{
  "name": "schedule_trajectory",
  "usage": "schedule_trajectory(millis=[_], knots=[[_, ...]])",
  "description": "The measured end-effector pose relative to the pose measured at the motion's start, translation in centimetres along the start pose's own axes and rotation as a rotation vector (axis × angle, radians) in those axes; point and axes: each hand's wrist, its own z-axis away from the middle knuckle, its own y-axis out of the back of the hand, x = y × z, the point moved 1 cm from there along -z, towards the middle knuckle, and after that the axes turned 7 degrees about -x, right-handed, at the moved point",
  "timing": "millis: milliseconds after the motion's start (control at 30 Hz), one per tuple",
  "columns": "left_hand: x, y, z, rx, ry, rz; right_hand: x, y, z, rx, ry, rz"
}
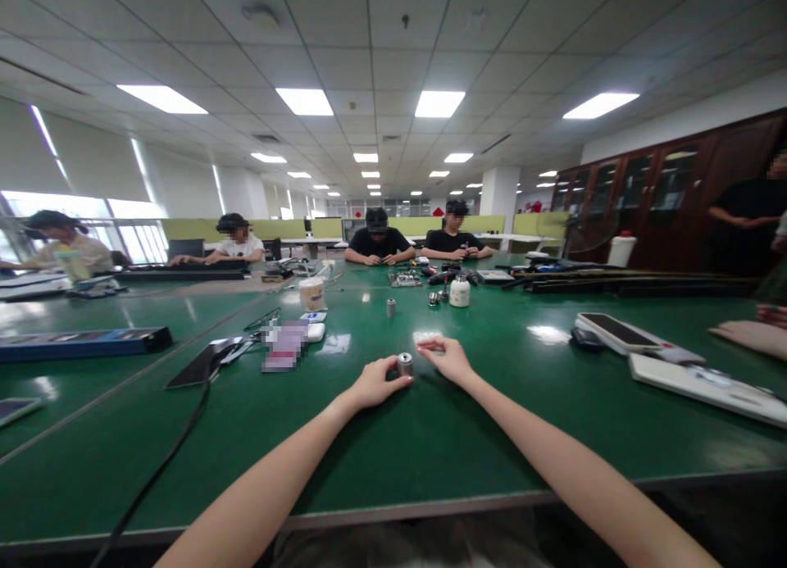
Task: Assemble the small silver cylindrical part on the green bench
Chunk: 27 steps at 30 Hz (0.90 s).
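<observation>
A small silver metal cylinder [404,365] with a round top stands upright on the green table. My left hand [378,383] is closed around its left and near side, thumb in front. To the right of the cylinder, my right hand [448,360] is apart from it, fingers loosely bent and stretched toward it. I see nothing between those fingers, though the fingertips are small in view. A second small metal cylinder [391,307] stands farther back on the table.
The green table [344,461] carries a paper cup [312,293], a white jar [459,291], a circuit board [404,279] and a dark cable [178,445] at left. White devices [707,388] lie at right, near another person's hand [747,337]. Several people sit across the table.
</observation>
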Motion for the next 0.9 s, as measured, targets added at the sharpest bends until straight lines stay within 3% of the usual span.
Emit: schedule_trajectory(millis=[67,267,400,567,733,900], knots=[[0.0,0.0,0.0,0.001,-0.003,-0.006,-1.0,-0.6,-0.1,0.084,0.053,-0.072],[-0.1,0.0,-0.1,-0.008,0.008,-0.020,-2.2,-2.8,0.4,-0.081,0.107,-0.097],[-0.2,0.0,-0.1,-0.014,0.009,-0.012,-2.3,-2.8,0.5,-0.074,0.129,-0.074],[-0.1,-0.1,-0.1,-0.016,0.005,-0.004,-2.8,-2.6,0.4,0.038,0.167,-0.016],[-0.1,0.0,-0.1,-0.015,0.013,-0.028,-2.5,-2.9,0.3,-0.061,0.125,-0.069],[-0.1,0.0,-0.1,-0.009,0.019,-0.046,-2.8,-2.8,0.4,-0.075,0.131,-0.038]])
